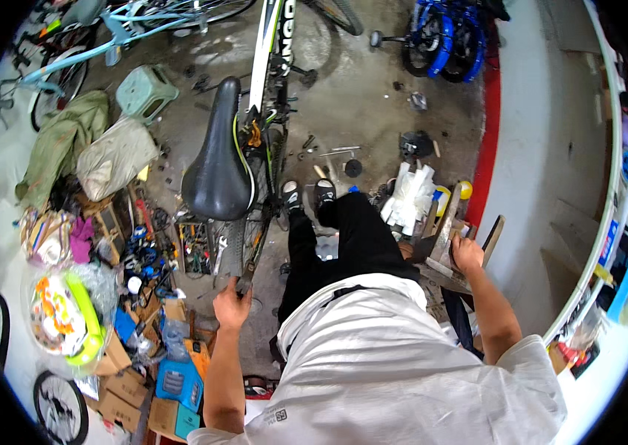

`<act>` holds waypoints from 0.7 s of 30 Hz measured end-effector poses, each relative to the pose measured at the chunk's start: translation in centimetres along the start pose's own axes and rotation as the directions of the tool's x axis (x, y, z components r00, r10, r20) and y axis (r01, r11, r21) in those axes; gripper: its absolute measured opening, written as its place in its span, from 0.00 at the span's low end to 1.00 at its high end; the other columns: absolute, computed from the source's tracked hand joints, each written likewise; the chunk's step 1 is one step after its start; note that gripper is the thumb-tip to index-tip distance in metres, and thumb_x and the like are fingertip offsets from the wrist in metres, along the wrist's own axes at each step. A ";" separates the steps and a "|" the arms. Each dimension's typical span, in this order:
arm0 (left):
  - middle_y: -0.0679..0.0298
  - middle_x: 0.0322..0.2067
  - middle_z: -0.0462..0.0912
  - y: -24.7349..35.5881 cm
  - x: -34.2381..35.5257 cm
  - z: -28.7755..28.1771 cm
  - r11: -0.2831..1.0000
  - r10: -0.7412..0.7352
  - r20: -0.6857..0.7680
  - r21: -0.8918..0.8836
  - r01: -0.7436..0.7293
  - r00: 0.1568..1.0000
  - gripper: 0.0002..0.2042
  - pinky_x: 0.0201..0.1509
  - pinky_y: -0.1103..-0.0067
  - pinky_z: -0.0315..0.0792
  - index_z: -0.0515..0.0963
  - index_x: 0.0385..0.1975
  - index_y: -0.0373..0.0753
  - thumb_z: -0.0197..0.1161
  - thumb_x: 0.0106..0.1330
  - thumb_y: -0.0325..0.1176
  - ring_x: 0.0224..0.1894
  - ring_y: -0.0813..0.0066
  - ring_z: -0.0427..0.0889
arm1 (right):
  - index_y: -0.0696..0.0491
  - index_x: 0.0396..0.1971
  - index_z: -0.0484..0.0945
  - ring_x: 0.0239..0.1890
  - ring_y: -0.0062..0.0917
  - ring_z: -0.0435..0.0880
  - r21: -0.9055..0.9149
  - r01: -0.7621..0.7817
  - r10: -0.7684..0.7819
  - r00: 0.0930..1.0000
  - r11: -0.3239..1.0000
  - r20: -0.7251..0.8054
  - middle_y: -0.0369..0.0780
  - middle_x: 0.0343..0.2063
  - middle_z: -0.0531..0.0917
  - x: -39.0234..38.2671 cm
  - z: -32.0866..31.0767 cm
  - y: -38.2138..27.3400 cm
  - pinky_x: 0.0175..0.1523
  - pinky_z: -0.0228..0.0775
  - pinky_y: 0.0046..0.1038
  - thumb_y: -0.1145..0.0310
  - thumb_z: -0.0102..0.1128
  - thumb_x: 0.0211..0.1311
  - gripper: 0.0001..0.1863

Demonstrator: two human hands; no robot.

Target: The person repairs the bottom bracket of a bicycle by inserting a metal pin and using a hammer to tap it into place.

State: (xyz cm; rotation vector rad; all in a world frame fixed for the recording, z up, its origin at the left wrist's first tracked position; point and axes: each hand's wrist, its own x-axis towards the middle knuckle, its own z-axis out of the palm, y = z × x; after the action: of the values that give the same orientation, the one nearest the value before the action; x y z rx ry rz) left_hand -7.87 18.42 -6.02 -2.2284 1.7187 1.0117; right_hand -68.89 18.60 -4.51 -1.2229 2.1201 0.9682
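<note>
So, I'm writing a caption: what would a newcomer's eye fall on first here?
Probably the big black saddle left of centre, on a bicycle reaching the top edge. The white shirt filling the lower middle comes close behind. Then the bright blue mudguards at upper right and the red stripe on the right may stand out.

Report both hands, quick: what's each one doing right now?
Left hand: closed on a dark piece by the bicycle's rear wheel; tool or bike part, can't tell.
Right hand: closed on a wooden frame.
</note>
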 end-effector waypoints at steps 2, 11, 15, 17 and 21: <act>0.49 0.28 0.85 -0.1 1.9 1.7 0.999 0.042 0.024 -0.021 -0.042 0.999 0.19 0.37 0.56 0.77 0.79 0.44 0.42 0.71 0.54 0.40 0.33 0.45 0.84 | 0.57 0.33 0.84 0.41 0.51 0.85 -0.043 -0.019 0.019 1.000 0.999 -0.009 0.54 0.36 0.85 -0.7 -1.9 -0.7 0.49 0.77 0.47 0.49 0.33 0.75 0.32; 0.50 0.32 0.86 7.2 3.7 5.2 0.984 -0.110 0.183 -0.118 0.133 0.977 0.22 0.41 0.57 0.78 0.78 0.51 0.44 0.68 0.56 0.42 0.36 0.47 0.85 | 0.60 0.47 0.80 0.41 0.51 0.85 -0.339 0.134 -0.075 0.981 0.931 0.179 0.54 0.36 0.85 12.6 -9.8 1.5 0.48 0.78 0.48 0.51 0.32 0.75 0.30; 0.52 0.31 0.86 13.3 5.5 6.9 0.912 -0.301 0.205 -0.224 0.344 0.931 0.19 0.40 0.56 0.78 0.76 0.49 0.46 0.65 0.58 0.41 0.35 0.47 0.85 | 0.49 0.58 0.72 0.44 0.52 0.84 -0.650 0.516 -0.425 0.850 0.558 0.310 0.53 0.43 0.84 25.2 -13.7 3.6 0.46 0.79 0.48 0.59 0.38 0.71 0.22; 0.51 0.31 0.85 17.5 6.8 7.6 0.811 -0.419 0.268 -0.319 0.491 0.867 0.17 0.40 0.56 0.77 0.75 0.46 0.46 0.64 0.59 0.43 0.36 0.45 0.84 | 0.47 0.54 0.74 0.47 0.51 0.84 -0.562 0.462 -0.311 0.885 0.686 0.347 0.53 0.44 0.84 29.6 -19.0 -2.1 0.49 0.79 0.47 0.57 0.36 0.72 0.20; 0.53 0.31 0.85 24.2 8.1 10.0 0.764 -0.452 0.332 -0.335 0.552 0.828 0.17 0.41 0.57 0.77 0.75 0.45 0.45 0.63 0.61 0.45 0.37 0.48 0.84 | 0.48 0.56 0.73 0.50 0.46 0.84 -0.661 0.488 -0.297 0.873 0.571 0.388 0.49 0.46 0.85 36.6 -27.1 -8.7 0.53 0.77 0.46 0.56 0.32 0.73 0.23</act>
State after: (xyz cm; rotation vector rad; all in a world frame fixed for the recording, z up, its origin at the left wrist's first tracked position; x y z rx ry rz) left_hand -32.97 8.92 -11.75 -2.4790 0.7621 1.5127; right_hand -80.33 -24.61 -16.65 -1.7503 1.1403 1.7398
